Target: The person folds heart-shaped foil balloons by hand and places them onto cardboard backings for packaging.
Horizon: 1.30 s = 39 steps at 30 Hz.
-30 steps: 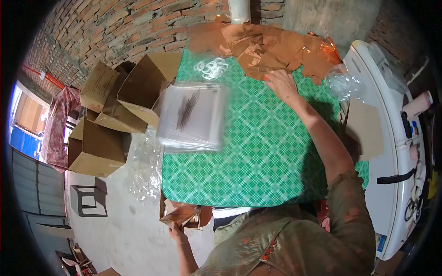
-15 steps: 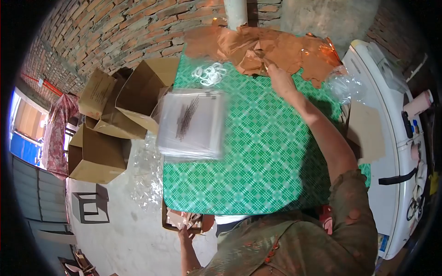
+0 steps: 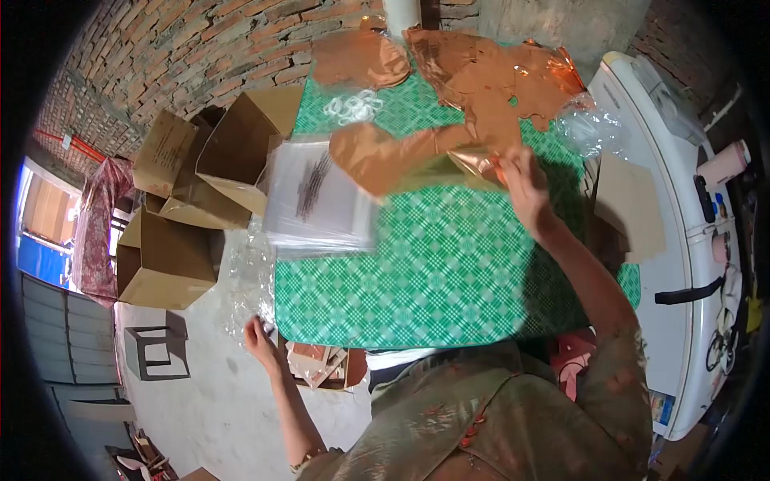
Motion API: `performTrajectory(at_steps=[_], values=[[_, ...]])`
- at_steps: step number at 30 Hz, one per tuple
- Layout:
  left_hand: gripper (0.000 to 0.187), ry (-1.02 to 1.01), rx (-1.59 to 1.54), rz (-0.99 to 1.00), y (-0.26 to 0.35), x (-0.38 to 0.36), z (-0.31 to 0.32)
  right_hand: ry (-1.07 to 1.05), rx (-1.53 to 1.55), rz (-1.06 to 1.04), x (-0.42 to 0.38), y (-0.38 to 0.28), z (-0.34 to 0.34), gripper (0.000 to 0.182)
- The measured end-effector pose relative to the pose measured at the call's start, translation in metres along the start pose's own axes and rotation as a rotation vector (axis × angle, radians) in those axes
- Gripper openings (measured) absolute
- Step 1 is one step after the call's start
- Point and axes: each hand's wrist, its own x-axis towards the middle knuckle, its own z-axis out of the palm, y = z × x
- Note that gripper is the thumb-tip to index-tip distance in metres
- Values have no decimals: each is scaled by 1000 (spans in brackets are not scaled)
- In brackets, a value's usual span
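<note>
My right hand (image 3: 523, 186) is closed on one end of a flat, copper-coloured foil balloon (image 3: 365, 156), lifted above the table. Its far end hangs over a stack of clear plastic bags (image 3: 293, 212) with dark print. More flat copper foil balloons (image 3: 497, 72) lie spread along the table's back edge. My left hand (image 3: 263, 343) is low, just off the table's front left corner, beside crumpled clear plastic (image 3: 250, 276). Its fingers are pressed together, and what they hold, if anything, is hidden.
Green checked cloth covers the table (image 3: 449, 272). White ribbon loops (image 3: 353, 104) lie at its back left. Open cardboard boxes (image 3: 233, 152) stand to the left, and a box of card pieces (image 3: 317, 365) sits below the front edge. A white appliance (image 3: 682, 337) stands at right.
My right hand has drawn a foil balloon from the pile toward me and slightly right. My left hand has left the box of card pieces and moved up and left.
</note>
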Motion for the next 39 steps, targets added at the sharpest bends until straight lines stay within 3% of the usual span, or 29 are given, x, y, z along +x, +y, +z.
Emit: performTrajectory(at_steps=[1, 4, 7, 10, 13, 16, 19, 22, 24, 26, 28, 31, 32, 35, 36, 39], values=[[18, -10, 8, 82, 21, -3, 16, -8, -95, 66, -14, -12, -10, 9], [19, -94, 117, 328, 77, -23, 61, -87, 83, 290, -76, -36, -38, 13], [22, -288, 261, 657, 123, -62, 109, -603, -137, 543, -85, -95, -65, 14], [34, -670, 452, 905, 166, -117, 165, -415, -259, -127, -131, -87, -62, 17], [49, -992, 643, 991, 157, -144, 209, -555, -149, -123, -129, -115, -70, 20], [63, -946, 901, 1249, 131, -158, 234, -555, -118, -18, -125, -116, -80, 25], [74, -916, 1004, 1284, 114, -159, 244, -418, -281, 22, -108, -100, -79, 30], [73, -901, 925, 1304, 105, -151, 250, -336, -606, 95, -105, -70, -71, 29], [76, -895, 924, 1328, 107, -145, 254, -317, -533, 79, -106, -57, -68, 27], [75, -923, 933, 1301, 111, -141, 257, -295, -447, 42, -99, -52, -67, 19], [77, -954, 922, 1291, 130, -148, 260, -352, -152, 254, -72, -71, -65, 14], [81, -1298, 343, 815, 159, -160, 266, -366, 287, 462, -26, -116, -58, 16], [86, -1515, -61, 252, 160, -168, 270, -352, 455, 508, -16, -126, -51, 17], [87, -1594, -292, -120, 189, -186, 263, -348, 1169, 670, 0, -131, -21, 23], [70, -1567, -252, 39, 184, -185, 266, -376, 1256, 741, 10, -141, -12, 24], [38, -1374, 83, 108, 201, -161, 245, -478, 935, 468, 43, -167, -5, 20]])
